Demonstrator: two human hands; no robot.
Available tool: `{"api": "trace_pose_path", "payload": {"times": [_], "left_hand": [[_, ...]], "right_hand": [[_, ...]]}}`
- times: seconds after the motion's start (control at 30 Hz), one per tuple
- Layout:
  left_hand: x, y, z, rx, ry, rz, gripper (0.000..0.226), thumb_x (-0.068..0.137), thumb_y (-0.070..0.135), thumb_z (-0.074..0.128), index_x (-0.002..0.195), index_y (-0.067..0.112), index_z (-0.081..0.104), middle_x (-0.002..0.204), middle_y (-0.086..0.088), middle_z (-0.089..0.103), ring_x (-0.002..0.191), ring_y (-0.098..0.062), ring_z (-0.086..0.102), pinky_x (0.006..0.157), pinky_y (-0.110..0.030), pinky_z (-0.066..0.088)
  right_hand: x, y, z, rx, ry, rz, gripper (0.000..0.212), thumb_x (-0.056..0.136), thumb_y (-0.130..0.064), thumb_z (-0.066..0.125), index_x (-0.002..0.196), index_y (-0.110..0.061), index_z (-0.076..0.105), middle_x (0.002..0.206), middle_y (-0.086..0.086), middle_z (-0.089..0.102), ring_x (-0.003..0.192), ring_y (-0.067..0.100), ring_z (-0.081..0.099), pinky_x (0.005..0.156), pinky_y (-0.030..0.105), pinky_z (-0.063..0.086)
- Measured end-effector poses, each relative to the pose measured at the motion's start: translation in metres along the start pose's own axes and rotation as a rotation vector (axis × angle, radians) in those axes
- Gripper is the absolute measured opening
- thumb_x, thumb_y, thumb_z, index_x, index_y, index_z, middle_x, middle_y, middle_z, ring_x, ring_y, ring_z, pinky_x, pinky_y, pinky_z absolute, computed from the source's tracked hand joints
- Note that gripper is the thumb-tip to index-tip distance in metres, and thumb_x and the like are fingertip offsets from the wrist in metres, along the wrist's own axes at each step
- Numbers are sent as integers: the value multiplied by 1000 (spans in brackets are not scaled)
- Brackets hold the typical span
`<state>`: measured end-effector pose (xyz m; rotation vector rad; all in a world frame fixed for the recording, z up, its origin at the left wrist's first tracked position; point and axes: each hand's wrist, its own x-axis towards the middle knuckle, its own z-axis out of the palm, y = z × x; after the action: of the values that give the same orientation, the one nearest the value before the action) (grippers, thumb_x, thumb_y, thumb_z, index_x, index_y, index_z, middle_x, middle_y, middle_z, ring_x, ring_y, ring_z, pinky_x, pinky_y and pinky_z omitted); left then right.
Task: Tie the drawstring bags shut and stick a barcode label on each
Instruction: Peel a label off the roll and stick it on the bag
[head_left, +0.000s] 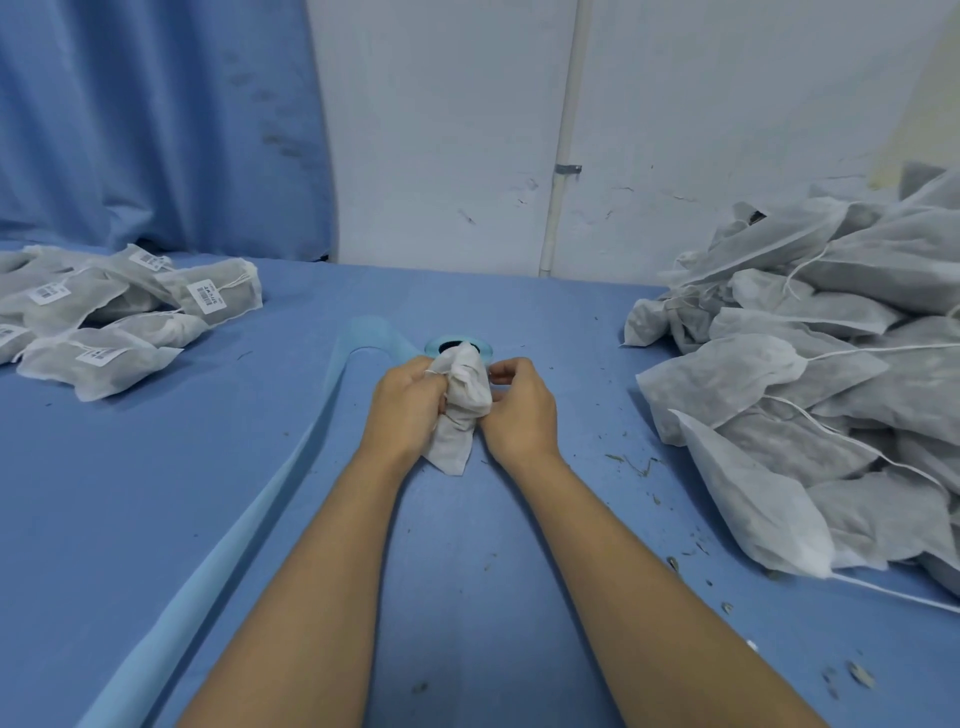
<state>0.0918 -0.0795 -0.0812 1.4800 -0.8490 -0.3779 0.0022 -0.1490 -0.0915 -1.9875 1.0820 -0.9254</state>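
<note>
1. Grip: my left hand (410, 400) is wrapped round the small white non-woven drawstring bag (462, 410), fingers curled on its gathered neck. My right hand (519, 405) pinches the same neck from the opposite side. Both are clamped on it. The cord is too thin to see, so I can't tell if it's in the right pinch.
2. Bag position: between my two hands, mouth pointing away from me, bottom corner trailing back toward my wrists onto the blue cloth-covered table (519, 312).
3. My read is cinch/knot stage. No label visible on this one.
4. Use the left as anchor, low on the gathers so the mouth can't reopen. Pull the cord with the right straight away from the left fist, not upward.
5. Seat the knot tight against the gathers. Slack there probably means a reopened bag.
6. Don't crush the fill. The dried plant bits (634, 462) just right of my right wrist suggest these bags shed.
7. Label next: the blue label roll (435, 345) sits just beyond my fingertips, and its pale blue backing strip (249, 530) runs back past my left forearm. Flatten one face before sticking.
8. Done ones go on the heap of labelled grey-white bags (104, 332), well out left of my left hand. The heap of unlabelled bags (810, 395) is well out right of my right.
</note>
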Motion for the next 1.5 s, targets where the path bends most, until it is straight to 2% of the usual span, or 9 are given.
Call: {"api": "trace_pose_path", "payload": {"times": [0.33, 0.5, 0.73, 0.87, 1.0, 1.13, 1.27, 1.37, 1.5], "left_hand": [[-3, 2, -2, -23, -95, -10, 31, 72, -2, 44, 51, 16, 30, 41, 12, 29, 41, -2, 24, 41, -15, 20], [-3, 1, -1, -2, -83, -9, 39, 76, -12, 39, 49, 15, 31, 39, 14, 30, 39, -1, 26, 39, -12, 22], [-5, 5, -2, -65, -97, -37, 16, 64, 8, 45, 51, 13, 36, 44, 7, 34, 43, -4, 30, 41, -12, 24], [-5, 5, -2, -87, -88, -44, 11, 61, 10, 45, 53, 12, 37, 44, 7, 35, 43, -4, 31, 42, -13, 25], [-4, 3, -1, -88, -74, -39, 33, 75, -7, 43, 50, 12, 35, 41, 9, 34, 42, -3, 30, 41, -12, 24], [-4, 5, -3, -144, -66, -55, 18, 62, 6, 43, 49, 13, 33, 40, 12, 33, 40, -1, 30, 41, -12, 24], [1, 4, -1, -271, 27, -112, 35, 78, -9, 40, 51, 13, 38, 39, 13, 38, 37, 0, 35, 38, -10, 29], [-1, 8, 3, -380, -16, -114, 37, 73, -8, 49, 49, 19, 52, 52, 6, 51, 57, -9, 50, 55, -18, 40], [-4, 12, 6, -479, -77, -119, 27, 79, -11, 56, 86, 14, 66, 80, -5, 67, 81, -19, 63, 80, -30, 49]], "right_hand": [[-7, 0, -8, 188, 37, -4, 33, 86, -5, 64, 119, -6, 56, 116, 3, 63, 104, 15, 61, 81, 21, 47], [-8, 0, -9, 222, 35, 0, 24, 85, -7, 65, 109, -6, 62, 106, 4, 67, 93, 12, 62, 83, 27, 51], [-7, 0, -9, 219, 84, 26, 14, 84, -7, 66, 97, -10, 61, 96, 3, 65, 82, 10, 58, 70, 16, 47], [-8, 0, -9, 180, 111, 42, 18, 84, -4, 63, 101, -7, 63, 100, 6, 66, 86, 14, 60, 79, 27, 51], [-9, 1, -12, 240, 124, 68, 22, 82, 0, 63, 101, -11, 60, 99, 0, 65, 89, 13, 60, 70, 17, 44], [-3, 0, -23, 302, 69, 167, 16, 82, -7, 67, 92, -17, 61, 93, -6, 60, 77, 7, 55, 65, 19, 42], [-2, 5, -40, 585, 40, 274, 5, 86, -11, 66, 84, -16, 66, 82, -3, 65, 70, 5, 55, 63, 15, 45], [-2, 7, -49, 754, 58, 282, 9, 89, -12, 63, 83, -18, 61, 89, 0, 63, 74, 7, 56, 67, 14, 46], [-4, 2, -55, 900, 47, 171, 16, 93, -6, 55, 84, -19, 56, 86, 1, 62, 77, 13, 59, 79, 27, 51]]}}
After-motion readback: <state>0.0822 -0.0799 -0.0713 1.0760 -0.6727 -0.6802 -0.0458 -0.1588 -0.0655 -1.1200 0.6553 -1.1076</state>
